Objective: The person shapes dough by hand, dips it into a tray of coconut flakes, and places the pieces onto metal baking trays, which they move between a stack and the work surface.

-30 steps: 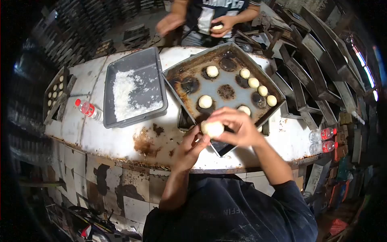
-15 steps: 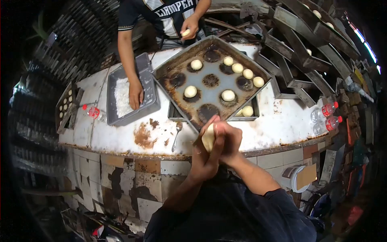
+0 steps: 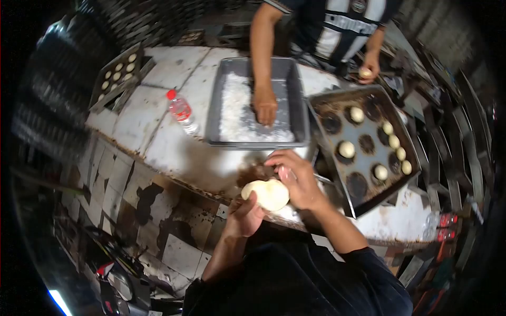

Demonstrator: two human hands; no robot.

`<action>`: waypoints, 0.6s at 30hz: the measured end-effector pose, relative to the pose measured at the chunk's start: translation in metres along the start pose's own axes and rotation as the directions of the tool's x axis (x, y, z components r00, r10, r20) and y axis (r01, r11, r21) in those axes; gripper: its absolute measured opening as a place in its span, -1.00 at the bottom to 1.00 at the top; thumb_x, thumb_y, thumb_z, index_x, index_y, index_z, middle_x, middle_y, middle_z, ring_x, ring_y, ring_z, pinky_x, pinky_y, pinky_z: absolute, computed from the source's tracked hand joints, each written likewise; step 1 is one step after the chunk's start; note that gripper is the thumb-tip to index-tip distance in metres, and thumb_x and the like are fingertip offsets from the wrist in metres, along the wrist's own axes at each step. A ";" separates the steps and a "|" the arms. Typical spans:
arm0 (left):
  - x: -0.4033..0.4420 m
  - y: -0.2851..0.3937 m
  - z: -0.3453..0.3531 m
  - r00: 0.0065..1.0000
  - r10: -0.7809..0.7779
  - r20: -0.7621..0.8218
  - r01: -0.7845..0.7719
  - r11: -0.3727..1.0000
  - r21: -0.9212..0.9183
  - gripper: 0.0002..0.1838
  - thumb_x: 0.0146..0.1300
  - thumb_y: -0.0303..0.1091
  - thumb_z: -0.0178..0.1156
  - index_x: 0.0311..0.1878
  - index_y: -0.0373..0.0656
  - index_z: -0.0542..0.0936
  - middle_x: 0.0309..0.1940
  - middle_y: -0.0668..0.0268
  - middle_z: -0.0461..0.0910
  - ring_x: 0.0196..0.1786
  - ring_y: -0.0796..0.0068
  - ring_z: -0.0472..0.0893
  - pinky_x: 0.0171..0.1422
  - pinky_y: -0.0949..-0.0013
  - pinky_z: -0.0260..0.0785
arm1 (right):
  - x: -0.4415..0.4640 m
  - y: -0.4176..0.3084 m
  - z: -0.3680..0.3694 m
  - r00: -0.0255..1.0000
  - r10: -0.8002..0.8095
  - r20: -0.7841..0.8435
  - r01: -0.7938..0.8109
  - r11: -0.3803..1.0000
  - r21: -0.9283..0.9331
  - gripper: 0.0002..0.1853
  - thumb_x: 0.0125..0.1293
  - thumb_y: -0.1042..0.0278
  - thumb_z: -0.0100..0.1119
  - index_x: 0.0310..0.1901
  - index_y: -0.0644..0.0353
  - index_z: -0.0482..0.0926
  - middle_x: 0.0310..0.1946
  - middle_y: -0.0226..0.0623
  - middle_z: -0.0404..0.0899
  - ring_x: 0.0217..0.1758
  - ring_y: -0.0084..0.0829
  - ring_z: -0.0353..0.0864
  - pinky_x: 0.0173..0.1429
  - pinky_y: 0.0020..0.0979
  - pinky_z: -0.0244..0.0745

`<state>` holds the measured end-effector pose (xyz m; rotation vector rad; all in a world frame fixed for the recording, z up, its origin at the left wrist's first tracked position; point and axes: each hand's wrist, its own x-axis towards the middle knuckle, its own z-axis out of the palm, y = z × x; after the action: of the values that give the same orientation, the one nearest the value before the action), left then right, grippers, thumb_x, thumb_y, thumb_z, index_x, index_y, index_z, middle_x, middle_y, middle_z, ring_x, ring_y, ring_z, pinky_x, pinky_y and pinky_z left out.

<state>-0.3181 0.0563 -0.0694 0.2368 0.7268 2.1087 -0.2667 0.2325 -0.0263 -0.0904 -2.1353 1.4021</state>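
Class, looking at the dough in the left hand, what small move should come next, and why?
Probably cup the right hand around the dough to round it: in the left hand it looks broad, with a dip in its upper edge, whereas the dough balls on the tray look round.

Worn: black short-sleeved shirt (image 3: 300, 284), matte fabric, soft creases. Right sleeve (image 3: 382, 269) and left sleeve (image 3: 197, 290) of same dark cloth, hems above forearms (image 3: 335, 227). Left hand (image 3: 245, 217) and right hand (image 3: 301, 181) bare.
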 end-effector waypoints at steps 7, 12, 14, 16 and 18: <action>0.000 0.088 -0.049 0.933 0.342 -0.108 -0.297 0.906 0.303 -0.38 0.41 -0.25 0.10 0.38 -0.49 0.27 0.40 -0.04 0.30 0.44 0.05 0.31 0.51 -0.04 0.14 | 0.120 0.069 0.032 0.914 0.218 0.343 -0.120 0.951 -0.285 -0.80 0.20 0.58 0.24 -0.12 0.30 0.67 -0.22 -0.06 0.70 -0.17 -0.18 0.71 -0.06 -0.28 0.55; 0.004 0.099 -0.074 0.901 0.333 -0.278 -0.263 0.929 0.262 -0.33 0.45 -0.26 0.06 0.51 -0.32 0.10 0.28 0.00 0.41 0.36 0.12 0.42 0.44 0.01 0.28 | 0.159 0.140 0.059 0.613 0.157 0.774 0.279 0.874 -0.399 -0.65 0.09 0.52 0.31 -0.04 0.40 0.64 -0.33 0.10 0.67 -0.12 0.02 0.69 0.06 -0.20 0.55; 0.007 0.101 -0.087 0.888 0.330 -0.322 -0.262 0.936 0.236 -0.33 0.45 -0.26 0.06 0.51 -0.32 0.10 0.27 -0.02 0.42 0.36 0.11 0.42 0.44 0.02 0.28 | 0.162 0.145 0.067 0.512 0.305 0.803 0.224 0.855 -0.468 -0.66 0.12 0.50 0.30 -0.03 0.37 0.63 -0.16 0.18 0.63 0.01 0.07 0.63 0.15 -0.16 0.51; 0.009 0.102 -0.099 0.873 0.302 -0.384 -0.235 0.949 0.211 -0.34 0.45 -0.29 0.05 0.50 -0.34 0.11 0.26 -0.07 0.42 0.36 0.09 0.41 0.44 0.04 0.28 | 0.154 0.161 0.071 0.519 0.338 0.785 0.209 0.840 -0.500 -0.64 0.17 0.48 0.26 0.04 0.31 0.60 -0.03 0.18 0.58 0.04 0.13 0.59 0.19 -0.11 0.50; 0.017 0.105 -0.106 0.872 0.305 -0.384 -0.234 0.947 0.221 -0.36 0.46 -0.30 0.04 0.49 -0.36 0.13 0.27 -0.07 0.41 0.36 0.09 0.41 0.45 0.04 0.28 | 0.164 0.131 0.074 0.529 0.303 0.793 0.201 0.863 -0.463 -0.68 0.19 0.48 0.23 0.01 0.31 0.62 -0.03 0.18 0.59 0.05 0.13 0.59 0.19 -0.10 0.50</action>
<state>-0.4436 -0.0213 -0.0968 -0.0275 1.1853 2.3991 -0.4719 0.2890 -0.0900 0.4489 -3.3368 0.9045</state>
